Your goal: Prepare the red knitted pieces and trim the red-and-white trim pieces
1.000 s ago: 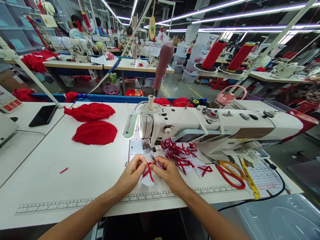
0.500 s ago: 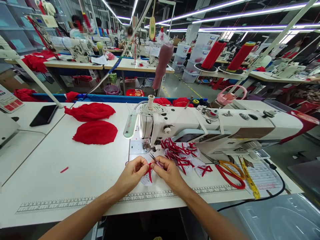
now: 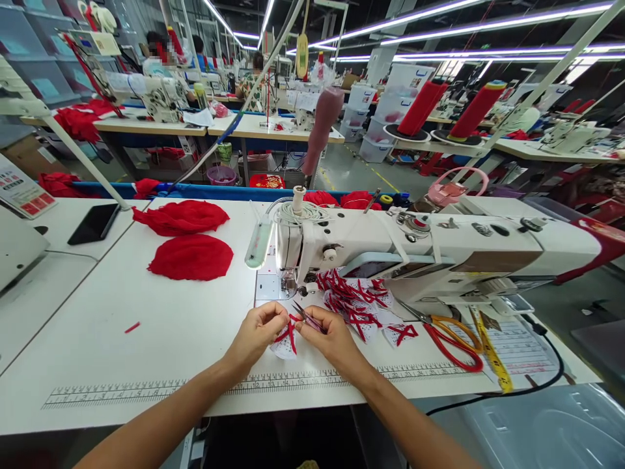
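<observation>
My left hand (image 3: 263,329) is closed in a pinch at the upper edge of a small white dotted fabric piece (image 3: 284,349) with crossed red strips. The exact spot between its fingertips is hidden. Dark-bladed thread snips (image 3: 308,318) sit in my closed right hand (image 3: 329,335), blades pointing up and left, while that thumb touches the piece's right side. Just behind the hands is the needle area of a white sewing machine (image 3: 317,244). Similar red-and-white pieces (image 3: 354,303) lie heaped under its arm, and a single one (image 3: 401,334) lies to the right.
Two red fabric pieces (image 3: 191,257) lie on the left of the table, near a red scrap (image 3: 132,327) and a phone (image 3: 94,224). Large orange-and-red-handled scissors (image 3: 454,342), a yellow tape measure (image 3: 492,355) and a paper sheet lie right. A printed ruler (image 3: 161,389) runs along the front edge.
The whole view has shifted slightly to the right. My left fingertips have drawn a little away from the right hand, and more of the piece's red strips shows between them. The snips stay in my right hand.
</observation>
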The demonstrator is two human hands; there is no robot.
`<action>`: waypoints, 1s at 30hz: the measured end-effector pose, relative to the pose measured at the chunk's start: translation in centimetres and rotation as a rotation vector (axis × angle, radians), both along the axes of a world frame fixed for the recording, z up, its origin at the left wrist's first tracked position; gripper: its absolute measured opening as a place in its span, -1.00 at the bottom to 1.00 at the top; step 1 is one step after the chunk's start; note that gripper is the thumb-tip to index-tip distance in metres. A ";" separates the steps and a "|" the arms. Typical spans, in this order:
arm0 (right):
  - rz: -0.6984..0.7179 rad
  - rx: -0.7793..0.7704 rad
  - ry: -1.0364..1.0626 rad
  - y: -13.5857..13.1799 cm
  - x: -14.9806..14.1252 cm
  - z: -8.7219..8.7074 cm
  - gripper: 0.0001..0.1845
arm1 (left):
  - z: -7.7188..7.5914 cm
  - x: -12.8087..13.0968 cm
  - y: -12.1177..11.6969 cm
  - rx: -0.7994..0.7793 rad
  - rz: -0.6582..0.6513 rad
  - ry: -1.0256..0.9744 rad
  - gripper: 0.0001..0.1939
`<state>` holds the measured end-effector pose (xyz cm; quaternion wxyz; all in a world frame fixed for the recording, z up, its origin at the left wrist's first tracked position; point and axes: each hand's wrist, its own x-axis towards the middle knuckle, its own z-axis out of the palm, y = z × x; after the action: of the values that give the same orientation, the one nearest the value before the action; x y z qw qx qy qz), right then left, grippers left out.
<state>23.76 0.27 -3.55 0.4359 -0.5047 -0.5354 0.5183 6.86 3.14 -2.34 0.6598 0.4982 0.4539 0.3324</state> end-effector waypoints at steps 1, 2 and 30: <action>0.005 -0.013 0.024 0.0 0.0 0.0 -0.71 | 0.0 0.0 0.0 -0.012 0.004 0.000 -0.71; 0.008 -0.029 0.049 0.0 0.0 0.1 -0.69 | -0.1 -0.1 0.0 -0.021 0.006 -0.008 -0.70; 0.011 -0.076 0.004 0.4 -0.3 0.1 -0.72 | 0.4 -0.2 -0.7 -0.125 0.036 -0.108 -0.72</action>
<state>23.45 0.64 -3.47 0.4150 -0.5168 -0.5171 0.5415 6.66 2.41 -1.96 0.7071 0.4290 0.4465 0.3416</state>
